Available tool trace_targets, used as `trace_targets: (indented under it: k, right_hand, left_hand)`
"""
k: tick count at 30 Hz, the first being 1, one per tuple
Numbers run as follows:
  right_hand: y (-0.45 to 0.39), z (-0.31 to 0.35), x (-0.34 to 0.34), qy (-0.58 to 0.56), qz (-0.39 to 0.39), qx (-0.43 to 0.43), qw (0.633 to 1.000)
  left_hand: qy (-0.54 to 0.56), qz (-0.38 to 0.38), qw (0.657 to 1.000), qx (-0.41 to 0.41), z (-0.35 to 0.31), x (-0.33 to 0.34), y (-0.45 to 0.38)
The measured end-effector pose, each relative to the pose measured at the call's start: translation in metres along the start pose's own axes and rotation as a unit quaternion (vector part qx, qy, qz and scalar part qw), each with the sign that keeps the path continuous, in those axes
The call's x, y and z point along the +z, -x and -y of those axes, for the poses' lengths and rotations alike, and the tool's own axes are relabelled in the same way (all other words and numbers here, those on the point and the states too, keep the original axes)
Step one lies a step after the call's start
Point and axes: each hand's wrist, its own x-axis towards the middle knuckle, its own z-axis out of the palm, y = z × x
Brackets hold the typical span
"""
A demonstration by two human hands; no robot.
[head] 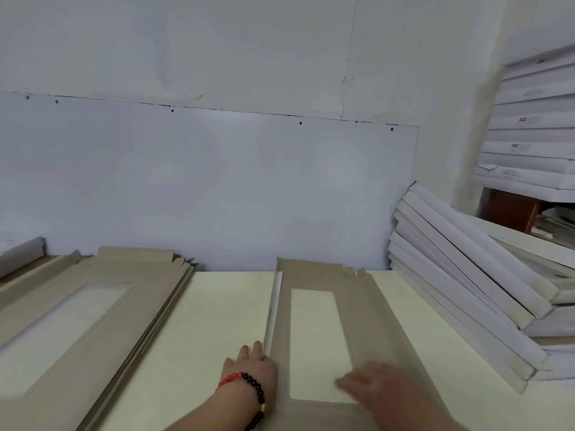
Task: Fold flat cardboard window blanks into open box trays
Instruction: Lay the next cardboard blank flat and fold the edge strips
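Far left of the frame, I see one stack of flat blanks (93,312) lying on the table (230,306), brown side up, a window cut in the top sheet; how many sheets are under it I can't count. Moving right, lower centre: my left hand (252,365), a red and dark bead bracelet (249,390) on its wrist, lies on the table with fingers fairly straight, pressed against the left side flap of the one blank being worked (314,337). That flap stands upright, its white face showing towards the hand. The grip there is spread, not pinching.

The blank itself lies flat in the middle of the frame, just right of that hand, running away to the wall panel (217,188), one rectangular window in it.

Next, lower right of centre: my right hand (376,384) rests flat on the blank at the window's near right corner, blurred, fingers looking extended.

Right side: a leaning stack of folded white trays (466,275), too many edges to count surely, and in the upper right corner another pile of white boxes (529,135).
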Motion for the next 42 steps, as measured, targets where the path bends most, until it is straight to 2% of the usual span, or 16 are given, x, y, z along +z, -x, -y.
trace_targets:
  k: [3, 5, 7, 9, 11, 13, 17, 19, 20, 24, 27, 30, 31, 35, 37, 42]
  right_hand:
    - [0.019, -0.045, -0.019, 0.058, 0.126, 0.114, 0.984]
    - [0.031, -0.067, 0.002, 0.117, 0.135, 0.109, 0.978]
    - [0.041, -0.076, 0.021, 0.153, 0.078, 0.086, 0.981]
    - [0.042, -0.078, 0.034, 0.197, 0.061, 0.017, 0.978]
    - [0.035, -0.073, 0.049, 0.12, 0.131, -0.042, 0.983]
    - [0.029, -0.06, 0.047, 0.014, 0.162, -0.004, 0.987]
    - [0.016, -0.048, 0.047, -0.009, 0.159, 0.066, 0.985]
    - [0.009, -0.032, 0.039, -0.043, 0.211, 0.044, 0.976]
    - [0.006, -0.03, 0.048, -0.086, 0.157, 0.043, 0.983]
    - [-0.012, -0.014, 0.056, -0.051, 0.205, 0.109, 0.971]
    - [-0.025, 0.001, 0.052, -0.023, 0.182, 0.121, 0.976]
    - [-0.029, 0.015, 0.055, -0.041, 0.07, 0.134, 0.988]
    - [-0.024, 0.018, 0.048, -0.047, 0.084, 0.127, 0.987]
    - [-0.016, 0.013, 0.058, -0.062, 0.033, 0.099, 0.993]
    - [-0.006, 0.003, 0.062, -0.073, 0.006, 0.085, 0.994]
    - [0.002, -0.015, 0.033, -0.115, 0.06, 0.039, 0.991]
  left_hand:
    - [-0.075, 0.012, 0.997, 0.026, 0.019, -0.005, -0.006]
    - [-0.11, 0.003, 0.993, 0.044, 0.03, -0.003, -0.013]
    - [-0.145, 0.0, 0.986, 0.076, 0.039, -0.002, -0.022]
    - [-0.166, -0.001, 0.981, 0.098, 0.045, -0.004, -0.029]
    - [-0.174, -0.003, 0.979, 0.107, 0.051, -0.004, -0.036]
    - [-0.169, -0.02, 0.981, 0.098, 0.058, -0.003, -0.04]
    - [-0.074, -0.083, 0.993, 0.051, 0.063, 0.001, -0.039]
    - [-0.005, -0.114, 0.993, 0.035, 0.058, -0.005, -0.035]
    - [0.028, -0.116, 0.992, 0.04, 0.055, -0.009, -0.032]
    - [0.237, 0.018, 0.963, 0.131, 0.029, -0.025, -0.009]
    - [0.179, 0.077, 0.959, 0.206, 0.006, -0.009, 0.012]
    - [-0.044, -0.021, 0.97, 0.24, -0.008, 0.011, 0.024]
    - [-0.093, -0.041, 0.968, 0.229, -0.008, 0.015, 0.029]
    - [-0.077, -0.092, 0.975, 0.188, 0.001, 0.016, 0.056]
    - [-0.072, -0.169, 0.967, 0.177, 0.006, 0.018, 0.059]
    - [-0.043, -0.069, 0.986, 0.144, 0.028, 0.007, 0.056]
